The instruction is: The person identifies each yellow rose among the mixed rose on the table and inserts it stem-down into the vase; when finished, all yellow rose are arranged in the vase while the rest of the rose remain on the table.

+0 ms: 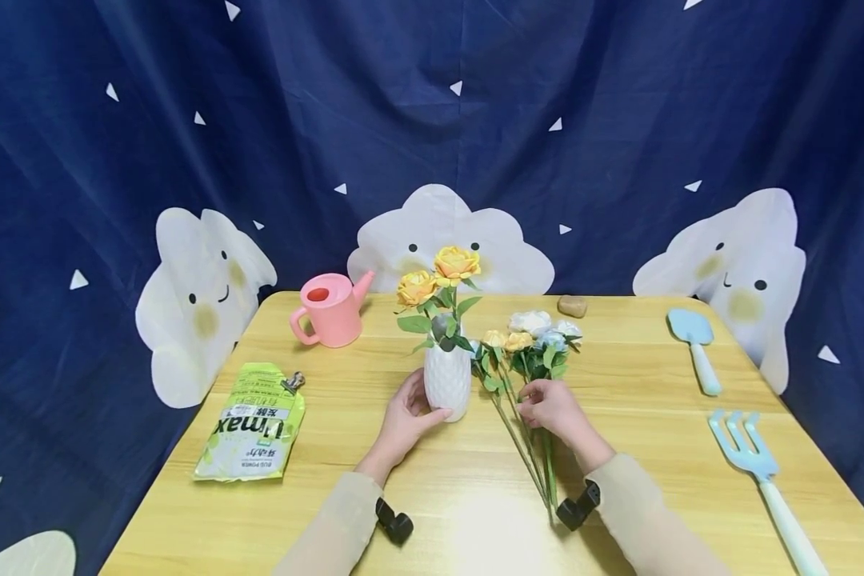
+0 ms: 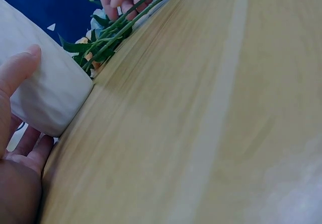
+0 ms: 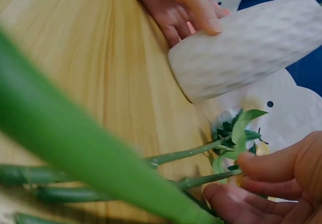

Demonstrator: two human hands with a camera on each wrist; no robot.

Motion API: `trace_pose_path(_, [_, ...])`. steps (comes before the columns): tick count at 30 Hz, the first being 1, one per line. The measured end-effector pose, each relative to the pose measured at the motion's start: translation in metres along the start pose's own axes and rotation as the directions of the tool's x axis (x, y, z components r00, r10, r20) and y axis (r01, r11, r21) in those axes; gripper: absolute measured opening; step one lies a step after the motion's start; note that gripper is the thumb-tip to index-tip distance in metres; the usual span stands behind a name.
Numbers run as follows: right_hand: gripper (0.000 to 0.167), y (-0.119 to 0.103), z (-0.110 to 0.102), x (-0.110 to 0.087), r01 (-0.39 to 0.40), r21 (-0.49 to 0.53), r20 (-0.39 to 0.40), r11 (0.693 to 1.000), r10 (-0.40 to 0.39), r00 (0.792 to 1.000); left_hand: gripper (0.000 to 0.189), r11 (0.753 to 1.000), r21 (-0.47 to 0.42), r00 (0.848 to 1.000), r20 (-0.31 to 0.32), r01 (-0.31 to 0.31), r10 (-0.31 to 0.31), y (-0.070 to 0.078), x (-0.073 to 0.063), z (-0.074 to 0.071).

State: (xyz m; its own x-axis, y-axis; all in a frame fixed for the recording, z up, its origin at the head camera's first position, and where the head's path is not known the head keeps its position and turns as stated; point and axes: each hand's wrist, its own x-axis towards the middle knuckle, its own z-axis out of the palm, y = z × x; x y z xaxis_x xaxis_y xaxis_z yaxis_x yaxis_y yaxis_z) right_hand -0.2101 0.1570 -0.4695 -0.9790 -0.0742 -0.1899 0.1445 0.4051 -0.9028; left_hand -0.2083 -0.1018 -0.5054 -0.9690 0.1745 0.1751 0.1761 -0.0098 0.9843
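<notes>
A white textured vase (image 1: 447, 379) stands upright on the table, with two orange-yellow roses (image 1: 438, 276) in it. My left hand (image 1: 406, 416) holds the vase low down, thumb on the near side and fingers around its left and back; the right wrist view shows this left hand (image 3: 183, 7) too. To the right of the vase lies a bunch of artificial flowers (image 1: 530, 324) in white, pale blue and peach, their long green stems (image 1: 522, 452) pointing toward me. My right hand (image 1: 554, 410) pinches a flower stem (image 3: 211, 177) between thumb and fingers.
At the back left stands a pink watering can (image 1: 336, 312), with a green-and-white clipped bag (image 1: 254, 424) in front of it. A brown stone (image 1: 572, 306) lies at the back edge. A blue toy shovel (image 1: 694, 344) and a fork (image 1: 756, 468) lie along the right side.
</notes>
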Motion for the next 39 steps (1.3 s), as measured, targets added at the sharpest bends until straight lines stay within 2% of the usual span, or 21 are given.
trace_pose_path(4, [0.024, 0.002, 0.004, 0.004, 0.009, -0.085, -0.011, 0.996, -0.01, 1.0, 0.075, 1.0, 0.001, 1.0, -0.004, 0.002, -0.002, 0.002, 0.0, 0.0])
trace_pose_path(7, [0.023, 0.003, 0.006, 0.005, 0.001, -0.088, -0.016, 0.996, -0.003, 1.0, 0.075, 1.0, 0.001, 1.0, -0.001, 0.001, -0.001, 0.002, 0.0, 0.0])
trace_pose_path(15, [0.025, 0.005, 0.002, 0.005, -0.039, 0.062, 0.002, 0.997, 0.039, 0.999, 0.075, 1.0, -0.002, 1.0, 0.003, -0.008, 0.008, 0.002, -0.001, 0.001])
trace_pose_path(23, [0.031, 0.002, -0.002, -0.001, -0.011, 0.16, 0.022, 0.987, 0.007, 1.0, 0.075, 1.0, 0.004, 1.0, 0.0, -0.016, 0.016, -0.001, 0.0, 0.0])
trace_pose_path(32, [0.04, -0.006, -0.005, -0.006, -0.044, 0.36, 0.033, 0.932, 0.035, 0.999, 0.076, 1.0, -0.005, 1.0, 0.005, -0.011, 0.011, -0.001, -0.001, -0.001])
trace_pose_path(36, [0.043, -0.009, -0.009, -0.008, -0.03, 0.425, 0.054, 0.905, 0.008, 0.999, 0.076, 1.0, -0.009, 1.0, 0.007, -0.01, 0.01, 0.0, -0.001, 0.0])
trace_pose_path(39, [0.043, -0.013, -0.011, -0.01, 0.013, 0.477, 0.042, 0.879, -0.037, 0.998, 0.075, 1.0, -0.005, 1.0, 0.007, -0.008, 0.009, 0.001, -0.001, 0.0])
